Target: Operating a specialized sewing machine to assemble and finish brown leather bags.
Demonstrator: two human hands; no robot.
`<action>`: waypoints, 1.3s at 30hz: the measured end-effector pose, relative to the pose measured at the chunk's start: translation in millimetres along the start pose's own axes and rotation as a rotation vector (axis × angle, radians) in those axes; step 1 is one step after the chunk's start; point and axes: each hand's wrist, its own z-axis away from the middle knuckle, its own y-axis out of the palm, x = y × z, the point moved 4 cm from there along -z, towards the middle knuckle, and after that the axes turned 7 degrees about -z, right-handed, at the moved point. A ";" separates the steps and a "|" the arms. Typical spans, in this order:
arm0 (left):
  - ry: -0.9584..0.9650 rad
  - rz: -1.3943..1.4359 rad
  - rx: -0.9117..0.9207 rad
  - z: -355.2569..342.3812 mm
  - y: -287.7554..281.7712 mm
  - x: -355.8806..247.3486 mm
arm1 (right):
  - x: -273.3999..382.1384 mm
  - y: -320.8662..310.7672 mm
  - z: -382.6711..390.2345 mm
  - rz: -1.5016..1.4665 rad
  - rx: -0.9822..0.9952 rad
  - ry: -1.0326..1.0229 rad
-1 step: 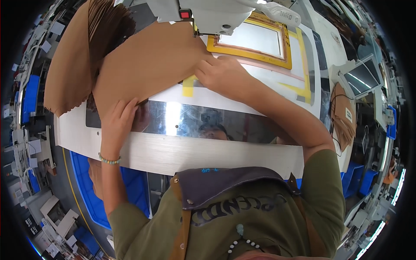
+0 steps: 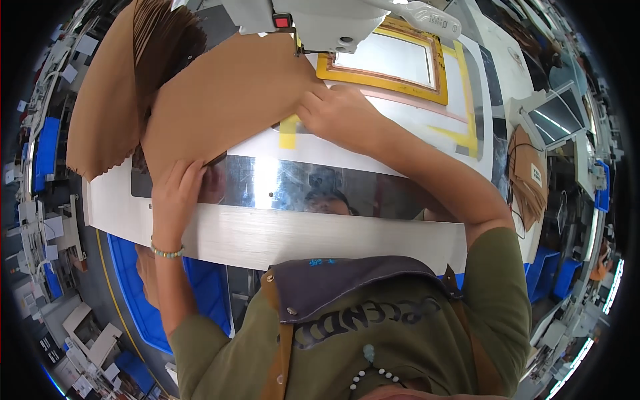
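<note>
A wide brown sheet, fabric-like (image 2: 227,93), lies slanted across the work surface, its far edge beneath the white head of a sewing machine (image 2: 320,27). At its right corner my right hand (image 2: 340,117) is closed, thumb and fingers pinching the edge. My left hand (image 2: 177,197) lies at the near left edge, fingers stretched out over the brown material; its thumb is hidden. Left of the sheet stands a tall brown pleated piece (image 2: 107,93) with dark, close folds. Whether it joins the sheet I cannot tell.
A yellow-rimmed template frame (image 2: 383,90) lies right of the machine head. A shiny metal plate (image 2: 267,183) runs along the table's near side. Below the table edge is a blue bin (image 2: 207,287). Brown folded pieces (image 2: 527,177) hang at the right, beside a small screen (image 2: 557,120).
My left hand has slid slightly left and toward me along the sheet's edge. The right hand stays at the corner, with barely any shift.
</note>
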 end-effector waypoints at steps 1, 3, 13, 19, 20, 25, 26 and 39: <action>-0.029 -0.005 -0.008 10.4 -4.6 4.9 | -0.8 7.0 -2.1 0.037 0.057 0.011; -0.048 -0.062 -0.033 28.1 -9.7 13.2 | -2.6 6.7 -1.3 0.051 -0.050 -0.027; 0.118 -0.170 -0.048 -17.3 22.2 46.3 | -26.3 -24.7 45.1 0.130 -0.100 -0.013; 0.375 0.021 -0.129 -116.6 61.1 15.7 | -60.8 -64.7 128.6 0.198 -0.099 0.204; 0.418 0.033 -0.142 -131.5 67.2 5.3 | -65.4 -71.0 143.5 0.225 -0.084 0.237; 0.579 0.080 -0.193 -179.7 87.5 -41.1 | -85.4 -93.3 202.0 0.331 -0.030 0.372; 0.585 0.067 -0.172 -182.3 88.9 -45.1 | -88.6 -92.9 208.0 0.330 -0.023 0.384; 0.239 0.061 -0.128 -145.2 62.3 -38.1 | -73.4 -97.6 221.2 0.259 -0.114 0.574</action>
